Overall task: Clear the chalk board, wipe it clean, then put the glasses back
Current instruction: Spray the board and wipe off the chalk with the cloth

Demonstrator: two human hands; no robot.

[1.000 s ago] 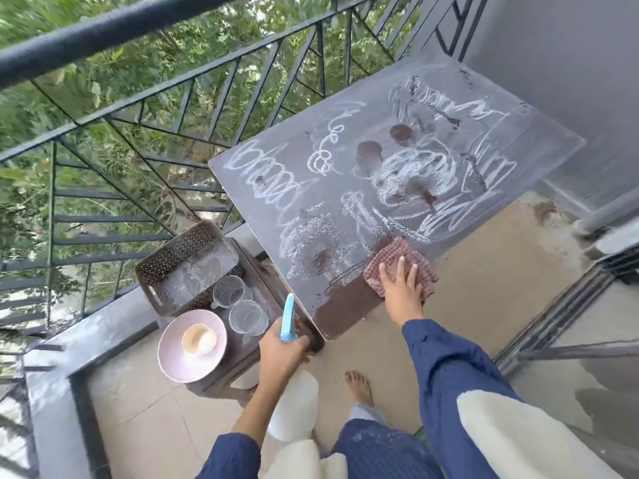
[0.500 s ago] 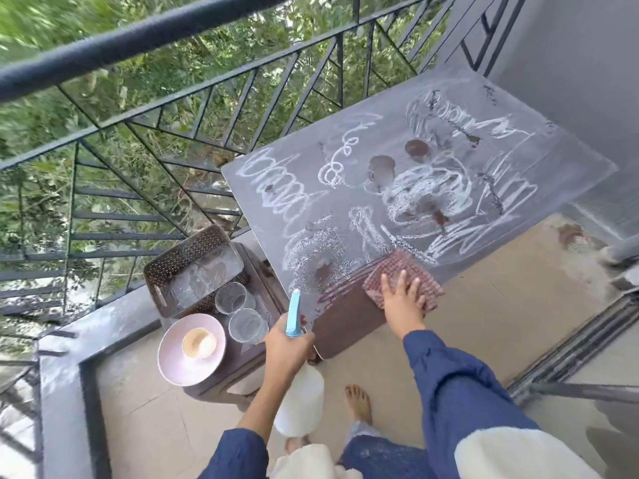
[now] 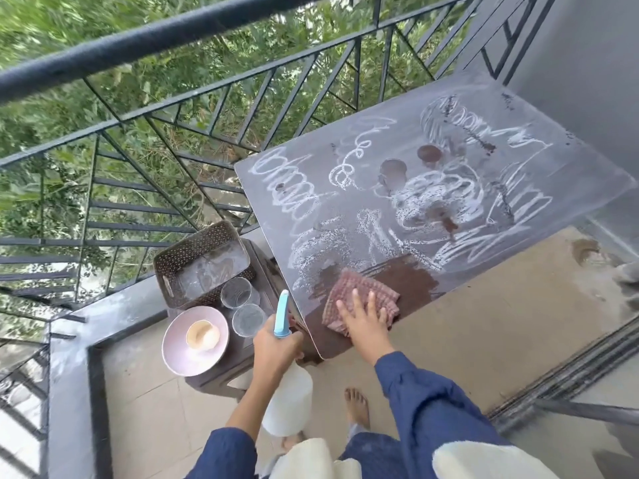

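Chalk board (image 3: pixel 449 140), rectangular and thin with rounded corners, is seen from above at the centre right, beside the black metal railing (image 3: pixel 173 32). Its long axis is laid from the near left corner, by the person, toward the grey wall at the far right. The dull grey surface is covered with white chalk loops and zigzags, and several round brownish spots are scattered among them. A dark brown patch free of chalk is seen along the near edge.

On that patch a red checked cloth (image 3: pixel 349 293) (crumpled, with a woven texture) is pressed flat under the right hand (image 3: pixel 366 321), whose fingers are spread wide and straight. A white plastic spray bottle (image 3: pixel 287 399) with a blue nozzle pointing up is gripped around its neck by the left hand (image 3: pixel 273 350), just off the board's near corner.

Two clear glasses (image 3: pixel 238 292) are stood upright, close beside each other, on a dark plastic stool (image 3: pixel 214 378) to the left of the board. They are placed between a brown perforated basket (image 3: pixel 204 261) behind and a round pink plate (image 3: pixel 179 354) in front. A small pale cup (image 3: pixel 202 335) is set on the plate. Blue sleeves and one bare foot are visible above the tan floor (image 3: pixel 484 340).
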